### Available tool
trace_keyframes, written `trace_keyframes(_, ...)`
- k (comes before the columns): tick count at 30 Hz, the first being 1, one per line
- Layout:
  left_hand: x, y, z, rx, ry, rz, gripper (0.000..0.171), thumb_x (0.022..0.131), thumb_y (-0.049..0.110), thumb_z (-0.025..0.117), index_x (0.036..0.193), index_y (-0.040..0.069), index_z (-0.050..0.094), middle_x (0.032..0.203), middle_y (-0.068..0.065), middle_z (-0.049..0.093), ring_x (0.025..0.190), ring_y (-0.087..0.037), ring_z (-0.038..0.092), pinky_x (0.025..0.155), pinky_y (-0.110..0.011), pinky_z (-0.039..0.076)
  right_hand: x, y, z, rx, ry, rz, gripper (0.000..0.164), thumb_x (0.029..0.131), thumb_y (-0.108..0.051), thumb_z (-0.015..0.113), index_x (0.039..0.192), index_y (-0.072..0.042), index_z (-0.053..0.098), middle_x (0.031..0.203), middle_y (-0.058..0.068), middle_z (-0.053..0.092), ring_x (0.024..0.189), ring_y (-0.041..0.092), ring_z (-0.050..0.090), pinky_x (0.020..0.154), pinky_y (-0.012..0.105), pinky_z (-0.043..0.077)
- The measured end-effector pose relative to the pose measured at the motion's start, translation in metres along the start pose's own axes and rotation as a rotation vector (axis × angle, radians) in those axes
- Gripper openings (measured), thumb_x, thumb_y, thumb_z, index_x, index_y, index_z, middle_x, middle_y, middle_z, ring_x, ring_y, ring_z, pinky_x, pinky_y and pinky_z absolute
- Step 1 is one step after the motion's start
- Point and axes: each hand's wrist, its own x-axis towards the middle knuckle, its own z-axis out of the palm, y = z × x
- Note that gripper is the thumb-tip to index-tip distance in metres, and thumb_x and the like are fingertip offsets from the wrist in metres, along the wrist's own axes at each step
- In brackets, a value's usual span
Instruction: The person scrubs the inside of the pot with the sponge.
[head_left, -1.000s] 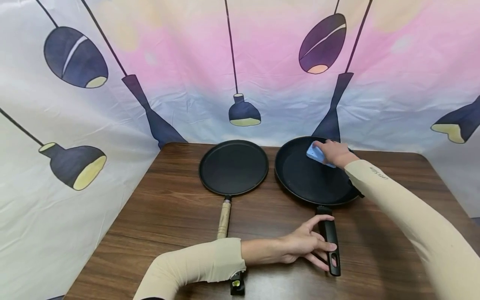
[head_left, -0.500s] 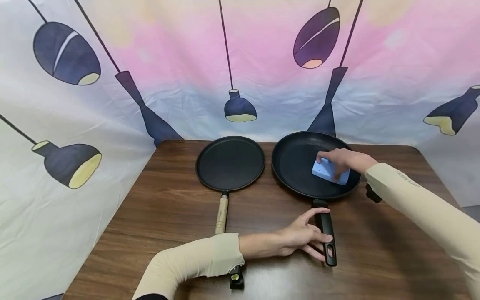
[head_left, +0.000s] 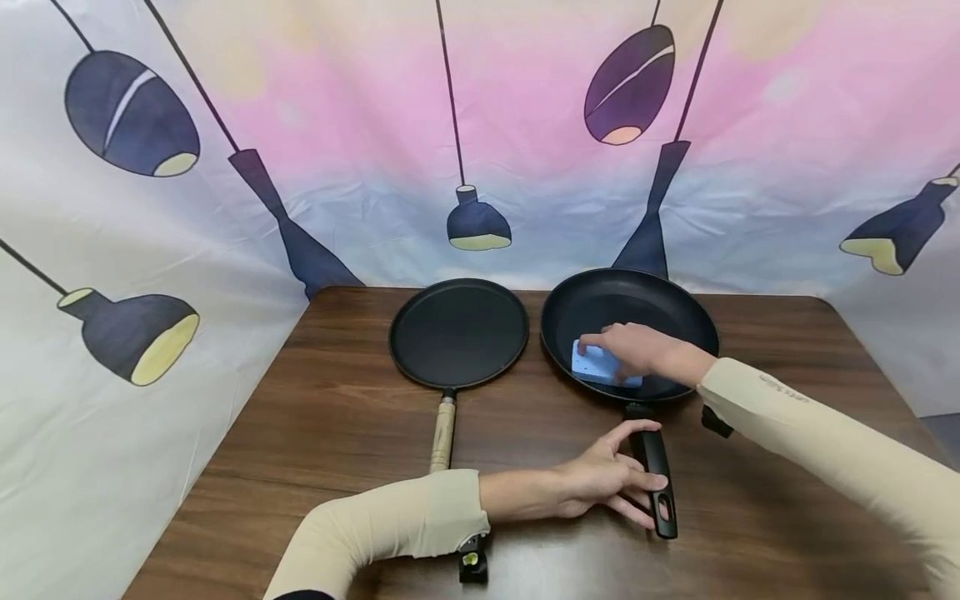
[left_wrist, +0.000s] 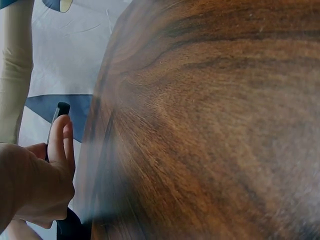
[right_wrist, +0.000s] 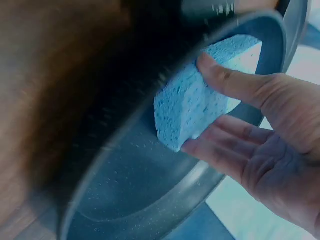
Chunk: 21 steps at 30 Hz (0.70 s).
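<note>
A deep black frying pan (head_left: 607,304) stands at the back right of the table, its black handle (head_left: 660,492) toward me. My left hand (head_left: 603,479) grips that handle from the left, thumb and fingers on either side of it. Inside the pan my right hand (head_left: 637,350) holds a light blue sponge (head_left: 592,364) against the near-left part of the base. The right wrist view shows the porous sponge (right_wrist: 187,107) pinched between thumb and fingers of the right hand (right_wrist: 280,130). In the left wrist view the left hand (left_wrist: 40,180) is partly cut off.
Left of the frying pan lies a flat black griddle pan (head_left: 459,333) with a wooden handle (head_left: 443,433), partly covered by my left sleeve (head_left: 397,517). Both pans are on a brown wooden table (head_left: 330,400). Behind it hangs a cloth (head_left: 360,167) printed with lamps.
The sponge in my right hand has swept from the far right of the pan to its right side, then left to the near-left part. My left hand keeps its hold on the handle.
</note>
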Motion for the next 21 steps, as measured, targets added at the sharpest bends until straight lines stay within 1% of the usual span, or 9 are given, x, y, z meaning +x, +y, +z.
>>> trace_keyframes(2,0.000,0.000,0.000,-0.003,-0.002,0.006,0.060,0.088,-0.005,0.062,0.127,0.037,0.048,0.090,-0.019,0.065,0.092,-0.050,0.063,0.064,-0.048,0.060,0.008,-0.001,-0.001,0.001,0.001,0.029,0.061,0.071,-0.015,0.084,0.123,-0.023,0.054,0.104,0.012,0.059,0.067,0.017,0.054,0.061,0.031,0.053)
trace_keyframes(6,0.001,0.000,0.000,0.000,-0.018,0.014,0.061,0.088,-0.006,0.062,0.128,0.037,0.047,0.089,-0.017,0.064,0.095,-0.052,0.061,0.065,-0.048,0.059,0.021,0.003,-0.009,0.036,-0.064,0.101,0.063,0.071,-0.017,0.085,0.123,-0.025,0.051,0.090,0.008,0.058,0.059,0.017,0.051,0.055,0.027,0.048)
trace_keyframes(9,0.003,0.001,0.001,0.007,-0.019,0.028,0.061,0.088,-0.005,0.062,0.128,0.038,0.046,0.088,-0.017,0.064,0.092,-0.050,0.063,0.066,-0.049,0.059,0.031,0.008,-0.012,0.057,-0.087,0.147,0.063,0.071,-0.018,0.085,0.124,-0.024,0.051,0.084,0.007,0.057,0.059,0.018,0.053,0.055,0.027,0.048)
trace_keyframes(11,0.005,0.001,0.001,0.011,-0.016,0.033,0.062,0.088,-0.005,0.062,0.129,0.038,0.046,0.088,-0.017,0.064,0.092,-0.050,0.063,0.067,-0.049,0.059,0.036,0.015,-0.013,0.069,-0.064,0.187,0.063,0.074,-0.017,0.082,0.128,-0.022,0.050,0.088,0.009,0.059,0.064,0.019,0.056,0.057,0.029,0.049)
trace_keyframes(13,0.006,0.001,0.001,0.008,-0.011,0.034,0.062,0.087,-0.006,0.062,0.128,0.039,0.046,0.088,-0.017,0.064,0.094,-0.052,0.061,0.067,-0.049,0.059,0.041,0.025,-0.012,0.067,-0.020,0.242,0.063,0.079,-0.015,0.078,0.134,-0.019,0.048,0.100,0.014,0.060,0.074,0.023,0.059,0.062,0.033,0.051)
trace_keyframes(15,0.006,0.001,0.002,0.008,-0.004,0.033,0.063,0.087,-0.006,0.062,0.128,0.039,0.047,0.088,-0.018,0.064,0.095,-0.053,0.060,0.068,-0.049,0.059,0.045,0.039,-0.011,0.066,0.022,0.308,0.062,0.085,-0.011,0.072,0.140,-0.016,0.044,0.110,0.020,0.059,0.082,0.027,0.059,0.066,0.038,0.051)
trace_keyframes(17,0.005,0.000,0.001,0.007,0.001,0.034,0.064,0.087,-0.007,0.062,0.129,0.038,0.047,0.088,-0.018,0.064,0.094,-0.053,0.060,0.067,-0.049,0.059,0.047,0.052,-0.011,0.068,0.050,0.377,0.061,0.088,-0.009,0.068,0.142,-0.015,0.040,0.118,0.023,0.055,0.088,0.030,0.058,0.068,0.040,0.050)
trace_keyframes(19,0.003,0.000,0.000,0.014,0.000,0.033,0.065,0.087,-0.007,0.063,0.131,0.037,0.046,0.088,-0.017,0.064,0.092,-0.051,0.063,0.066,-0.048,0.060,0.047,0.063,-0.010,0.081,0.068,0.426,0.061,0.088,-0.006,0.067,0.142,-0.016,0.040,0.121,0.025,0.053,0.090,0.032,0.057,0.068,0.041,0.050)
trace_keyframes(21,0.000,0.000,-0.001,0.015,-0.003,0.027,0.064,0.086,-0.007,0.063,0.130,0.037,0.047,0.088,-0.017,0.064,0.090,-0.049,0.064,0.065,-0.047,0.060,0.047,0.070,-0.011,0.089,0.071,0.445,0.062,0.086,-0.005,0.069,0.140,-0.017,0.041,0.119,0.024,0.054,0.089,0.031,0.056,0.067,0.040,0.049)
